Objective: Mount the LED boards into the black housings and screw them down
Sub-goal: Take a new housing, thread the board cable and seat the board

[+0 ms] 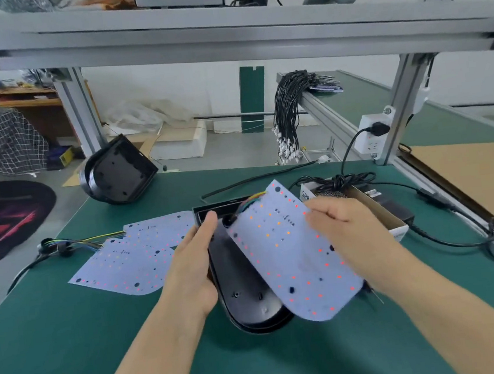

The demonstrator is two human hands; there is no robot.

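On my far left, two spare LED boards point(131, 257) lie flat on the green counter point(58, 343). My left hand point(191, 262) grips the left edge of the black housing point(244, 290), thumb hooked over its rim. Just beside it, my right hand point(347, 225) pinches the right edge of an LED board point(290, 261), tilted over the open housing and not seated.

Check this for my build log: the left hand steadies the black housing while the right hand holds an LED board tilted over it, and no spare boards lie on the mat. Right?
Not quite. The head view shows two spare boards lying on the green mat, left of the housing. The rest holds: left hand on the housing, right hand holding the tilted LED board.
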